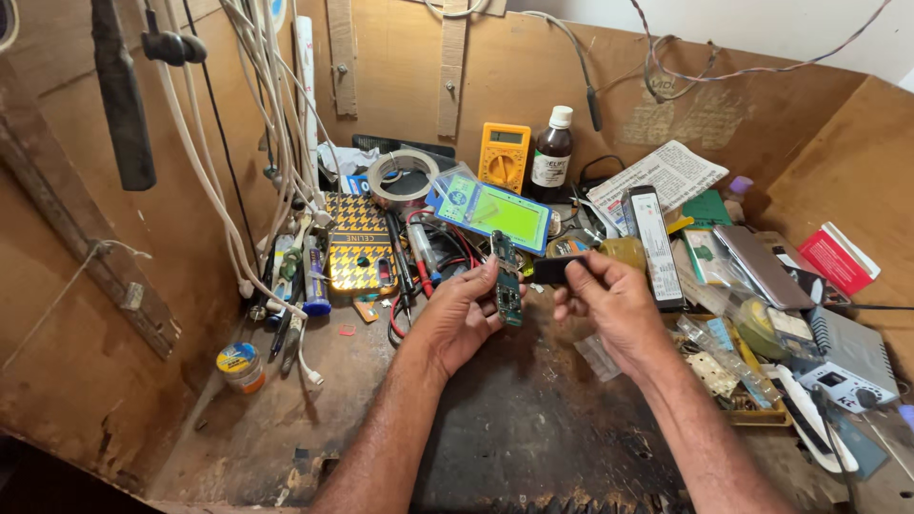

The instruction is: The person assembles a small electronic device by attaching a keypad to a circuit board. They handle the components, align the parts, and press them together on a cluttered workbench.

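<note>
Fingers of the left hand (464, 319) grip a circuit board (506, 281), while the right hand (609, 305) pinches a black part (557, 269) just right of it.

A yellow multimeter (504, 156) stands at the back of the brown wooden bench (286, 419). Right of the multimeter is a dark brown bottle (551, 157) with a white cap. Below the multimeter lies a bright green panel (507, 216) edged in blue. Left of the multimeter, a phone case (359, 245) shows a black-and-yellow houndstooth pattern. Far right of the multimeter sits a red box (836, 259).
</note>
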